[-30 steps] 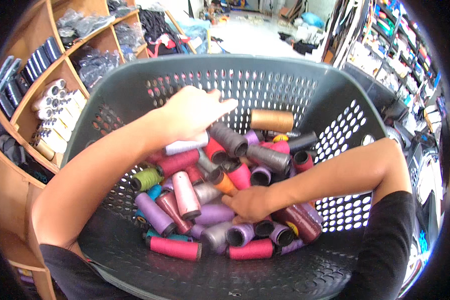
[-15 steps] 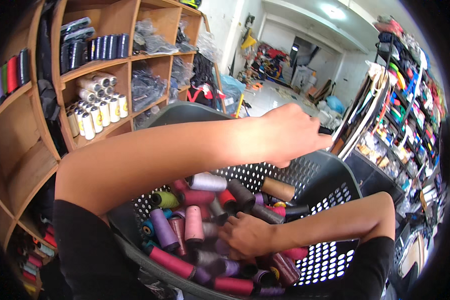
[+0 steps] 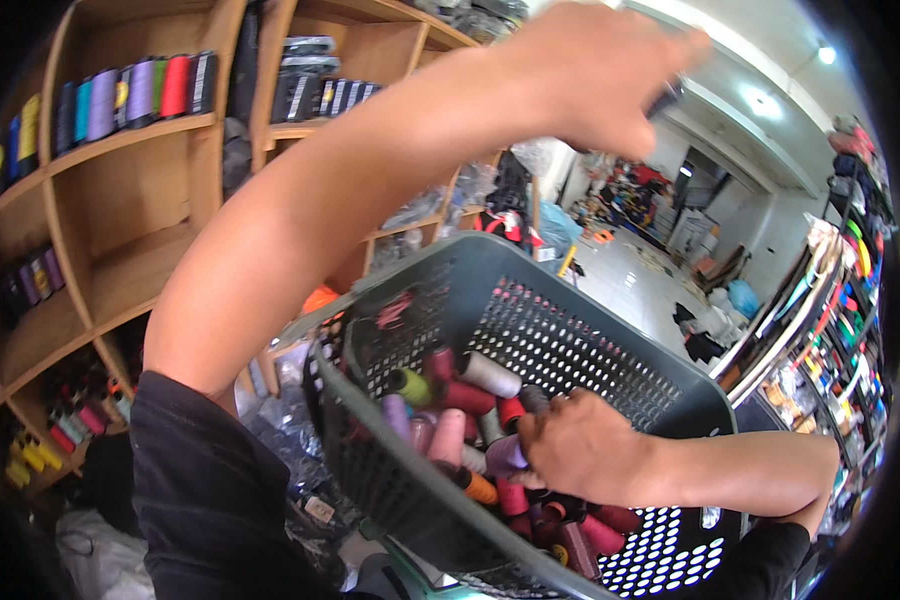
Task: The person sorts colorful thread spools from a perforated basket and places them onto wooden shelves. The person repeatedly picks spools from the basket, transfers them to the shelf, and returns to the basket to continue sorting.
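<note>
A deep dark-grey perforated basket [image 3: 610,330] stands before me with many thread cones piled inside. My right hand [image 3: 585,450] is closed over the pile, its fingers round the end of a purple thread cone [image 3: 506,456]. Close by lie a pink cone [image 3: 449,436], a white cone [image 3: 491,375], an olive-green cone [image 3: 410,386] and an orange cone [image 3: 479,488]. High above the basket, my left hand [image 3: 600,75] is blurred, with its fingers bent. A small dark thing [image 3: 667,97] shows between its thumb and fingers; what it is stays unclear.
Wooden shelves [image 3: 130,250] on the left hold rows of thread cones [image 3: 135,95] and black packages [image 3: 310,85]. A crowded rack [image 3: 830,340] stands on the right. Beyond the basket, a pale floor [image 3: 635,280] leads to heaped goods at the back.
My view has swung left, bringing more shelves in. My left hand has risen well above the basket. My right hand has come up from among the cones with the purple one.
</note>
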A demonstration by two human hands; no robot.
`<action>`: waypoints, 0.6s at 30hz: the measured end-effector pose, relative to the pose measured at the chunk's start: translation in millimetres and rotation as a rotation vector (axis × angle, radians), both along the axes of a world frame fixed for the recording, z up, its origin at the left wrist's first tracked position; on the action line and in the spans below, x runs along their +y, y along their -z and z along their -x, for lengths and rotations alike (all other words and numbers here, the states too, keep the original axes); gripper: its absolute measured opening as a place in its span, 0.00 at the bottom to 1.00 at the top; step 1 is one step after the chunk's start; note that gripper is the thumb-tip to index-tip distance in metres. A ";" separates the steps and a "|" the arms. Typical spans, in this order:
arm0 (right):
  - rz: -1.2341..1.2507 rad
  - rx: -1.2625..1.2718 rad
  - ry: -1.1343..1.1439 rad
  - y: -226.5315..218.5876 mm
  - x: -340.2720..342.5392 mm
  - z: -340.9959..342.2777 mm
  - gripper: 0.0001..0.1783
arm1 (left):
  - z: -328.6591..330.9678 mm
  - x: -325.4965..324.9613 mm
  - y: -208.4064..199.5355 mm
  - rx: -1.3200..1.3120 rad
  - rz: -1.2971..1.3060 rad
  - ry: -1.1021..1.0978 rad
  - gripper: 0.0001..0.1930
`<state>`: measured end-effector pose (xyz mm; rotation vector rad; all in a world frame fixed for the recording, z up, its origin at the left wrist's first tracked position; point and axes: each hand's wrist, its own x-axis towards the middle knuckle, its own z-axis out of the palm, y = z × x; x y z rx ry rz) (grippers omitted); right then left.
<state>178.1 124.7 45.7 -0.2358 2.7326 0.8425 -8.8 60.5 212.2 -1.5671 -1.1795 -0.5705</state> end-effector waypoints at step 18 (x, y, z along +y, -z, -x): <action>0.121 0.780 -0.125 -40.7 -144.2 21.7 0.26 | 12.7 -418.3 471.8 -1.901 -0.447 -0.003 0.32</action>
